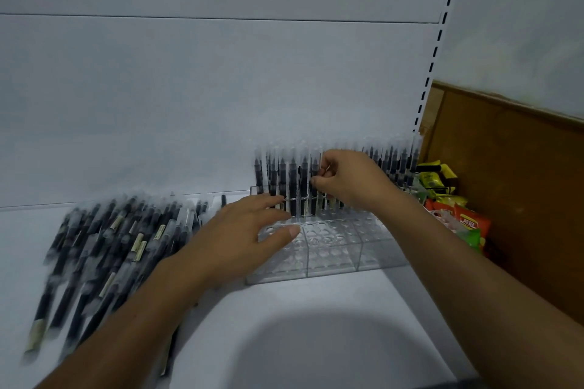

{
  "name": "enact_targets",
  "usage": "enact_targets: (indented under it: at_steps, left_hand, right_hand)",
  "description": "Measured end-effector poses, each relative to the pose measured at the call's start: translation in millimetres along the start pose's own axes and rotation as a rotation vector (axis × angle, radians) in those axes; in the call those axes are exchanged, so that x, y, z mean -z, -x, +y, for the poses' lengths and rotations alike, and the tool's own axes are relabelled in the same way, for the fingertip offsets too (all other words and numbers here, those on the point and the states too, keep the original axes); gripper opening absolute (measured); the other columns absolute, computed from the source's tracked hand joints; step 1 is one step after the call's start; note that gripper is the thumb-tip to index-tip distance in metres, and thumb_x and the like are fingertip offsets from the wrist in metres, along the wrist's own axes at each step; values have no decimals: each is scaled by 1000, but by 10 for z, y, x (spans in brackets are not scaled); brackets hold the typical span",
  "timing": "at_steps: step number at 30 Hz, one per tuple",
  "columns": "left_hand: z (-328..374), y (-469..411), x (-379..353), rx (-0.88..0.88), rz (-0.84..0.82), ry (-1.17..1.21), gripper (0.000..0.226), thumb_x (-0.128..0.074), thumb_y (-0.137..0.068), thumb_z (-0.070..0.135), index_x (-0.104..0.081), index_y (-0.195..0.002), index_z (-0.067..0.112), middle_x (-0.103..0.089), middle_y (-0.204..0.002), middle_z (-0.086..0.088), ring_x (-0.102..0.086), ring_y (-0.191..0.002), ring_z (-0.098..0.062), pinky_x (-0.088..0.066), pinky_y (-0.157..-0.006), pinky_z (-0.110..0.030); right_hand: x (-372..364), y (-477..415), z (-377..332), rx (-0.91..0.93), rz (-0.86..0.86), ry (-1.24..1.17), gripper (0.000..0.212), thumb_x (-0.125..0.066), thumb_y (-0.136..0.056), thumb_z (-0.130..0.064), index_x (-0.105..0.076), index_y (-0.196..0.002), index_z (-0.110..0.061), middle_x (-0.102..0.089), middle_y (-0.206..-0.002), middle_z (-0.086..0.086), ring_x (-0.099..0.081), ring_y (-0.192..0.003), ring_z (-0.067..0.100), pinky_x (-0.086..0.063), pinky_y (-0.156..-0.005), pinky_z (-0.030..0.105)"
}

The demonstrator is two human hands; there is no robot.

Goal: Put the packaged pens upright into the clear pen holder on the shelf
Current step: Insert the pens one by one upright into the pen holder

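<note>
A clear pen holder (335, 254) with rows of round holes stands on the white shelf (300, 325). Its back rows hold several packaged black pens (292, 180) standing upright. My right hand (350, 180) pinches one upright pen (314, 189) in the middle of the back rows. My left hand (240, 237) lies flat with spread fingers on the holder's left front holes and holds nothing. A pile of loose packaged pens (104, 249) lies on the shelf to the left.
A brown board (512, 193) stands at the right. Colourful snack packets (458, 215) sit between it and the holder. The white back wall has a slotted shelf rail (439, 41). The image is motion-blurred.
</note>
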State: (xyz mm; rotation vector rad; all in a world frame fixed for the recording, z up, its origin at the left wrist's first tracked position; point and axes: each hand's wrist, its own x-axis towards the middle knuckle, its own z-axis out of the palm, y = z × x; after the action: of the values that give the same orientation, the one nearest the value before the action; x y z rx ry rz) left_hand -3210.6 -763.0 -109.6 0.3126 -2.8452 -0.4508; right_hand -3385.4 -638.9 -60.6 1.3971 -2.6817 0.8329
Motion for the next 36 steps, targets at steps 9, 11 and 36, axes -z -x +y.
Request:
enact_targets:
  at_steps: [9, 11, 36]
  left_hand:
    - [-129, 284, 245, 61, 132, 44, 60, -32, -88, 68, -54, -133, 35, -44, -146, 17, -35, -134, -1, -27, -113, -29]
    - [-306, 461, 317, 126, 192, 40, 56, -38, -88, 65, -56, -131, 33, -48, -142, 15, -39, -132, -4, -32, -112, -32]
    - [-454, 1744, 488, 654, 210, -36, 37, -63, -81, 58, -55, -111, 38, -59, -88, 16, -56, -77, -1, -47, -67, -21]
  right_hand:
    - [40, 237, -216, 20, -29, 328, 27, -53, -95, -49, -64, -85, -27, -64, -76, -8, -57, -69, 11, -40, -57, 25]
    - [-49, 327, -482, 112, -15, 256, 24, -52, -95, -48, -67, -94, -30, -67, -83, -10, -60, -75, 12, -45, -63, 26]
    - [-892, 939, -1540, 511, -284, 230, 23, -49, -95, -50, -57, -107, -33, -60, -95, -10, -56, -83, 12, -47, -76, 30]
